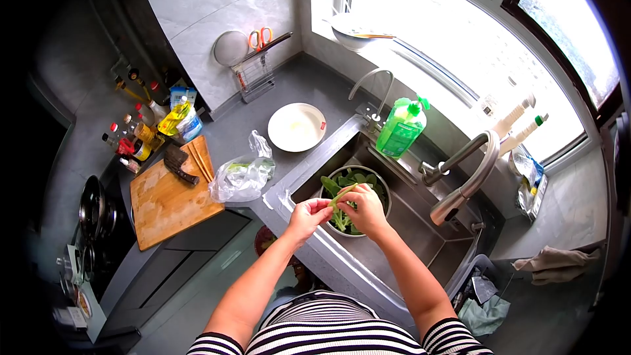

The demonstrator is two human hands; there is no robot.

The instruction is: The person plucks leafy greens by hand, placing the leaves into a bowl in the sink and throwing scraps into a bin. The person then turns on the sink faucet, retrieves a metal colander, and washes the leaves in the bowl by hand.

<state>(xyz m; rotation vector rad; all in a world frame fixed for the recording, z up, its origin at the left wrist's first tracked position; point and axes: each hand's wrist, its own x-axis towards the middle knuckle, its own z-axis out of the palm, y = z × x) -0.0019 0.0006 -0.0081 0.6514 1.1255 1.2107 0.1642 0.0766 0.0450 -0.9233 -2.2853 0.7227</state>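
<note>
Both my hands meet over a metal bowl point(389, 213) that stands in the sink point(420, 223). Dark leafy greens point(360, 177) fill the bowl. A pale green vegetable stalk point(344, 192) runs between my fingers. My left hand point(309, 217) pinches its lower end, thumb against fingertips. Closed around the upper part, my right hand point(365, 209) covers some of the greens below. Just left of the sink, on the counter, lies a crumpled clear plastic bag point(240, 177) with something green inside.
A white plate point(296, 127) rests behind the bag. The faucet point(470, 184) arches over the sink's right side, and a green soap bottle point(401, 128) stands at its back edge. To the left, a cleaver point(177, 162) lies on a wooden cutting board point(167, 200), near several seasoning bottles point(135, 133).
</note>
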